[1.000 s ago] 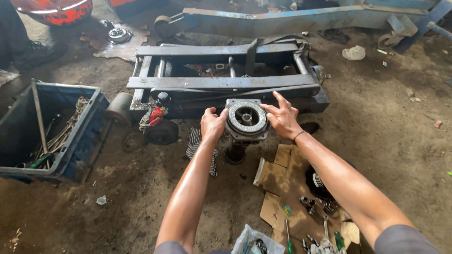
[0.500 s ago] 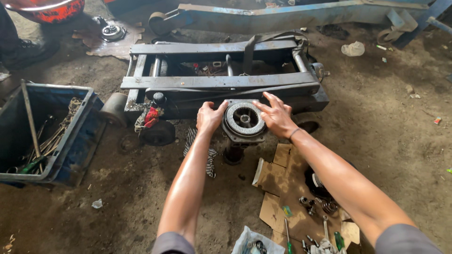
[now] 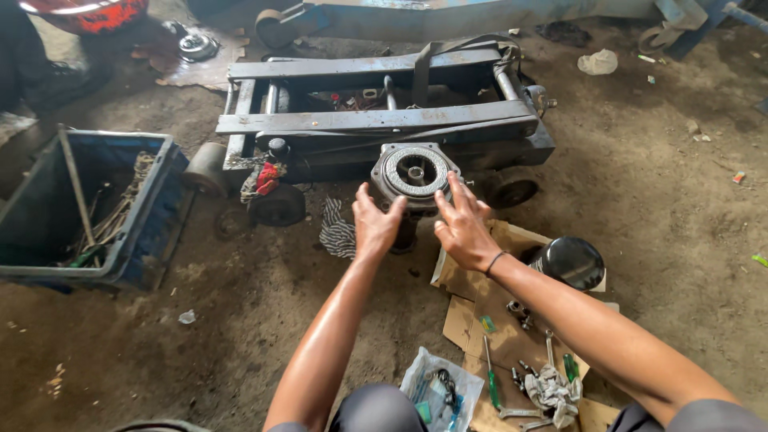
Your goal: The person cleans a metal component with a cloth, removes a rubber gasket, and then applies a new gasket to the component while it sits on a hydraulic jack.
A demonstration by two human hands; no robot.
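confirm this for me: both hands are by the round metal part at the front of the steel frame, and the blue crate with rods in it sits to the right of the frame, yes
Not quite. The head view shows the blue crate with rods to the left of the steel frame, not the right. The rest holds: the left hand and right hand are both by the round metal part at the frame's front.

Soft, even daylight; faint shadows, sharp focus, slight wide-angle edge distortion.
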